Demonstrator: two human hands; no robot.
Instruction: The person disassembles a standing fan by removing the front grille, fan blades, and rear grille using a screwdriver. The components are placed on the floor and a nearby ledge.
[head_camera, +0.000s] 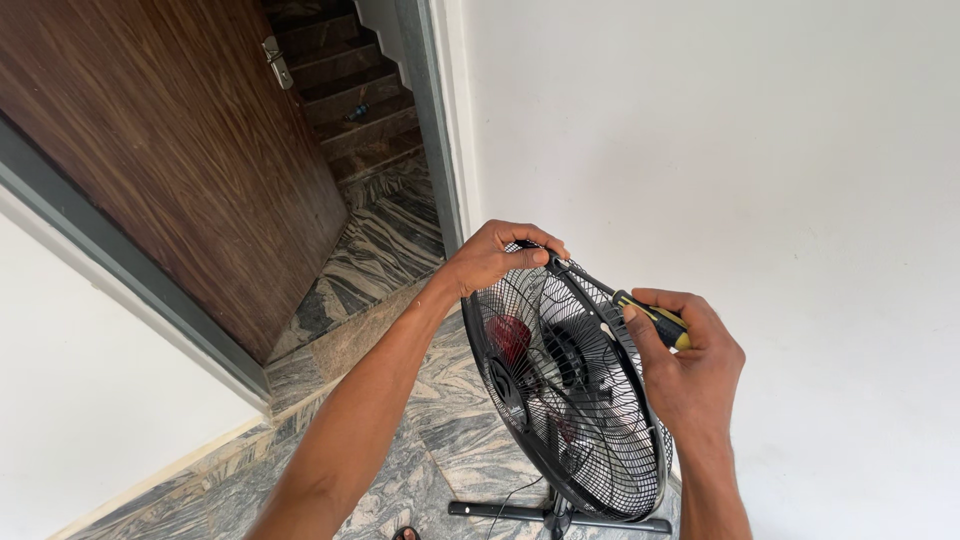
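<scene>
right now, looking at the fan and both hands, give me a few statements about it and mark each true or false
1. The left hand grips the top rim of the black pedestal fan. True.
2. The right hand is empty. False: it holds a screwdriver with a yellow and black handle at the grille's rim.
3. The fan's wire grille is white. False: it is black, with a red part showing behind it.
4. The wooden door stands open onto stone steps. True.
5. The fan lies flat on the marble floor. False: it stands upright on its cross base.
</scene>
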